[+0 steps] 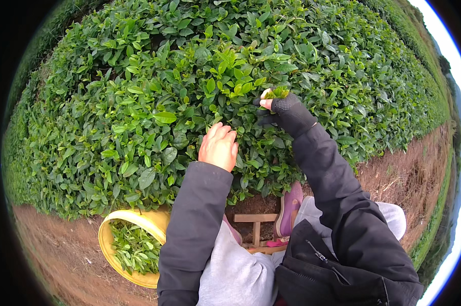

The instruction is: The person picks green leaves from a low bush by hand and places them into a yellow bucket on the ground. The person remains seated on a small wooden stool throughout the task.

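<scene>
A dense tea bush [157,95] with glossy dark leaves and paler young shoots [234,74] fills the view ahead of me. My left hand [218,147], bare, reaches into its near side with the fingers bent downward. A small leaf shows at those fingertips, but the palm side is hidden, so any grip there cannot be made out. In a dark fingertip-less glove, my right hand [286,109] is closed around a small bunch of tea leaves [278,92] that sticks out above the fist. It is over the bush, to the right of the young shoots.
A yellow bucket [104,244] partly filled with picked leaves [134,246] leans at lower left, beside my left sleeve. Between my purple shoes [290,208] is a wooden frame [256,229], perhaps a low stool. Brown soil [62,244] runs along the bush; more green rows lie beyond.
</scene>
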Demonstrator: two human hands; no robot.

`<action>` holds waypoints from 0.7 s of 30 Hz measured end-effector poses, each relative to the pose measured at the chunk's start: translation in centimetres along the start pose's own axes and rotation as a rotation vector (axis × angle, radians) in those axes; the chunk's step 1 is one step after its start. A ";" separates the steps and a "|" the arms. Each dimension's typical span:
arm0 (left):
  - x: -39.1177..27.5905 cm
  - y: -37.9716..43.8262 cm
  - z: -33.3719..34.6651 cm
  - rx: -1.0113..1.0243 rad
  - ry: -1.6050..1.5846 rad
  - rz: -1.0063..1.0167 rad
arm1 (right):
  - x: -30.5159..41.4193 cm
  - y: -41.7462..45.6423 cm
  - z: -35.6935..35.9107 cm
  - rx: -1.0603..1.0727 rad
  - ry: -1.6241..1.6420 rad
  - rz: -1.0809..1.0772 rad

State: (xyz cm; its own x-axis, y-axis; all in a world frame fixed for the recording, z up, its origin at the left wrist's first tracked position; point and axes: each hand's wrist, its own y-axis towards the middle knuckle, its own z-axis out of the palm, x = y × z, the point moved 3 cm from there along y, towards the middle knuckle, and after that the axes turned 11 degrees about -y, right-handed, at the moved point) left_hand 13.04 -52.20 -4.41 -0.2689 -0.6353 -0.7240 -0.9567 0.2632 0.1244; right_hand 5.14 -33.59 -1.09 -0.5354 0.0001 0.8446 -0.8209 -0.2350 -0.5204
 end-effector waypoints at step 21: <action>-0.5 0.3 -0.5 -0.004 -0.028 0.012 | -1.0 1.1 -0.4 0.095 0.072 -0.042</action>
State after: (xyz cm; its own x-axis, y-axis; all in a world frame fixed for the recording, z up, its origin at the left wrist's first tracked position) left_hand 12.81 -52.17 -3.67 -0.2773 -0.6112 -0.7413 -0.9538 0.2678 0.1360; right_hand 4.72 -33.46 -2.54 -0.5163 0.0807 0.8526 -0.8223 -0.3246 -0.4673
